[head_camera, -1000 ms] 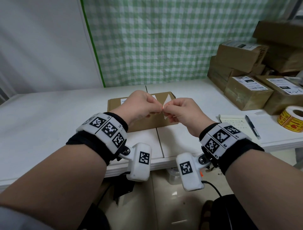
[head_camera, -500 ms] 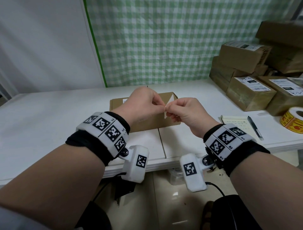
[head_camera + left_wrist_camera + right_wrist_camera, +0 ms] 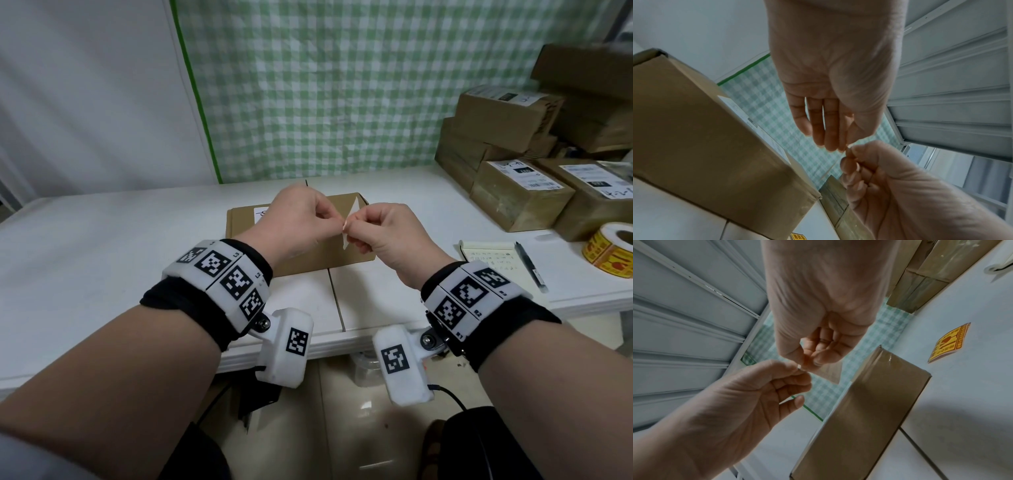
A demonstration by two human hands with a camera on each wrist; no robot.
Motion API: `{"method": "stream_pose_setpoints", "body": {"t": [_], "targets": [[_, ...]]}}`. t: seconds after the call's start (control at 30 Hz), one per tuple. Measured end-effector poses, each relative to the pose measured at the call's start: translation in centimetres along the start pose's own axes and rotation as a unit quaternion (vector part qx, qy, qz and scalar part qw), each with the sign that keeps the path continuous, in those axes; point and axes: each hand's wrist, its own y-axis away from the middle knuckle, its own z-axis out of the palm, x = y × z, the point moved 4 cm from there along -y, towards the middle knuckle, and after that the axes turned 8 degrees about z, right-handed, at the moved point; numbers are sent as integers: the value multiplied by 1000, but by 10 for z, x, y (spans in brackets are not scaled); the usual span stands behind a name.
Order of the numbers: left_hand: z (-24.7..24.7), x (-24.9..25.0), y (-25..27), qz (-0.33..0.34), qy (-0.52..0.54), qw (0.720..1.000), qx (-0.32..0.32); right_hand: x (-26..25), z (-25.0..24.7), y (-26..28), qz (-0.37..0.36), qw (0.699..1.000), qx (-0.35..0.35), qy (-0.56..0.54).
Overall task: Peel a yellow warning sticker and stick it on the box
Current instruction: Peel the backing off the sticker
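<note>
Both hands hover together above a flat brown cardboard box (image 3: 246, 222) lying on the white table (image 3: 102, 257). My left hand (image 3: 337, 224) and right hand (image 3: 356, 226) each pinch the same corner of a small sticker piece (image 3: 354, 214). Its white side faces the head view and its printed face is hidden. In the right wrist view the sticker piece (image 3: 831, 373) hangs below the right hand (image 3: 809, 363), with the left hand (image 3: 795, 371) touching its corner and the box (image 3: 869, 402) underneath. A separate yellow warning sticker (image 3: 947, 344) lies on the table beside the box.
A roll of yellow warning stickers (image 3: 609, 250) sits at the right edge. A notepad (image 3: 489, 257) and a pen (image 3: 529, 267) lie right of the hands. Several labelled brown parcels (image 3: 513, 192) are stacked at the back right. A green checked curtain hangs behind the table.
Both hands stay pinched together on the piece and have lifted slightly over the box. The piece shows a little more between the fingers.
</note>
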Motion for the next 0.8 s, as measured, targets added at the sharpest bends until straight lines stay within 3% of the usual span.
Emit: {"method": "stream_pose_setpoints", "body": {"t": [0.17, 0.63, 0.8], "targets": [[1, -5, 3, -24, 71, 997, 0, -2, -1, 1, -4, 1000, -13, -6], [5, -4, -1, -4, 26, 999, -31, 1, -3, 0, 17, 999, -41, 2], [6, -6, 0, -29, 113, 993, -24, 4, -8, 0, 62, 994, -56, -63]]}}
